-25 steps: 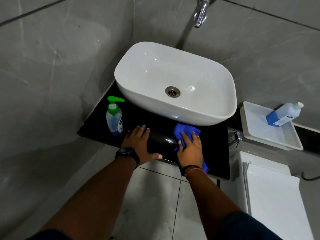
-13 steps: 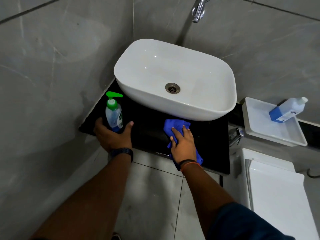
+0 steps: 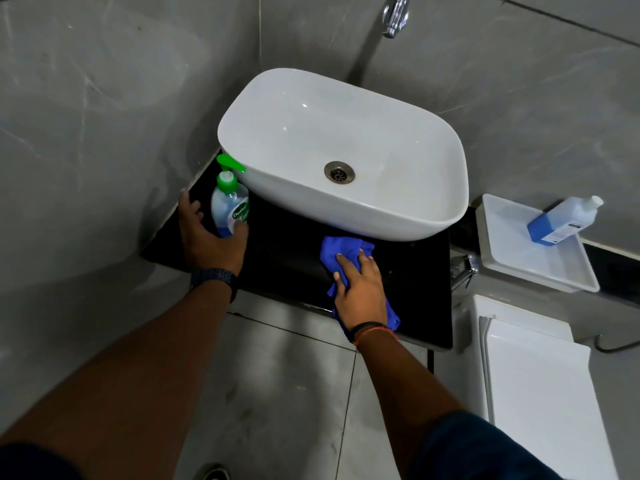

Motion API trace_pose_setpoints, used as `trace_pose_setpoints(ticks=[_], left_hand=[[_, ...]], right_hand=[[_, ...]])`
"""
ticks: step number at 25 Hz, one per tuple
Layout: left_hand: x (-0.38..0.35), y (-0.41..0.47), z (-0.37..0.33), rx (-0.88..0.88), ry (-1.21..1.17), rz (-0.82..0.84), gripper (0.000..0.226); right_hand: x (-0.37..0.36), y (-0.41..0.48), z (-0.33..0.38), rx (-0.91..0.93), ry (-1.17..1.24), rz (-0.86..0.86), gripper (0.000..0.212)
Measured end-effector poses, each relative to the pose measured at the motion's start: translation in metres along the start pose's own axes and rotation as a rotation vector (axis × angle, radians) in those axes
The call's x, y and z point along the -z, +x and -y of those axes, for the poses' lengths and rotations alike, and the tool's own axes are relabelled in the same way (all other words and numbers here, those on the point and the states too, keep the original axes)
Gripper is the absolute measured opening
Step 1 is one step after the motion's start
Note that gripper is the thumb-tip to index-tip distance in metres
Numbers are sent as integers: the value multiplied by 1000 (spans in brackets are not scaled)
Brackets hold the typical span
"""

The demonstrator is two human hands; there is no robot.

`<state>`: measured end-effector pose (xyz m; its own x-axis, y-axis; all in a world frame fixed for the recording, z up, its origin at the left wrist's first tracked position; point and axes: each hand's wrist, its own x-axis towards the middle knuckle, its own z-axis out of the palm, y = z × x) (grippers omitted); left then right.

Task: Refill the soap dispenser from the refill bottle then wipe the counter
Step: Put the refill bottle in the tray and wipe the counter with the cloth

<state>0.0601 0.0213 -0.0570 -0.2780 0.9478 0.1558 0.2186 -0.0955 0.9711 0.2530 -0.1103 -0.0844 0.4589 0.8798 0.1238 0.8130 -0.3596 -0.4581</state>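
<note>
Left hand (image 3: pixel 207 245) now clasps rounded dispenser (image 3: pixel 229 206), fingers (image 3: pixel 188 207) curled; right hand (image 3: pixel 360 289) fingers (image 3: pixel 346 264) flat on crumpled cloth (image 3: pixel 341 248).

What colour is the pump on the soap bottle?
The pump is bright green, clearest in the head view.

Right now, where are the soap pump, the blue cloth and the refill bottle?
soap dispenser (image 3: pixel 228 209): head view, on its labelled body.
blue cloth (image 3: pixel 332 249): head view, bunched part beyond the fingers.
refill bottle (image 3: pixel 543 226): head view, its blue body.
</note>
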Motion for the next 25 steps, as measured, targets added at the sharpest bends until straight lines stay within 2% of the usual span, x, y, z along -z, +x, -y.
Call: trace_pose_setpoints(ticks=[2, 3, 6, 8, 11, 16, 18, 21, 23, 25], left_hand=[[-14, 8, -15, 36, -48, -3, 90], [-19, 13, -22, 52, -52, -8, 83], [-30, 27, -28, 45, -48, -51, 45], [-29, 29, -30, 61, -47, -55, 37], [-20, 33, -26, 84, 64, -56, 42], [-6, 51, -29, -29, 83, 192, 43], [-3, 52, -31, -84, 96, 183, 46], [0, 48, -35, -45, 99, 165, 54], [4, 40, -37, -47, 171, 128, 76], [6, 19, -35, -82, 364, -3, 94]], right_hand=[[0, 0, 0, -2, 4, 0, 36], [0, 0, 0, -5, 4, 2, 36], [0, 0, 1, -5, -13, 9, 37], [0, 0, 1, -7, -14, 6, 37], [1, 0, 1, -9, -17, 7, 36], [2, -1, 2, -11, -4, 14, 36], [2, -2, 1, -8, -1, 13, 36], [3, -2, 2, -3, -3, 14, 36], [3, -4, 2, -2, -12, 9, 37], [4, -7, 1, -23, -32, -4, 37]])
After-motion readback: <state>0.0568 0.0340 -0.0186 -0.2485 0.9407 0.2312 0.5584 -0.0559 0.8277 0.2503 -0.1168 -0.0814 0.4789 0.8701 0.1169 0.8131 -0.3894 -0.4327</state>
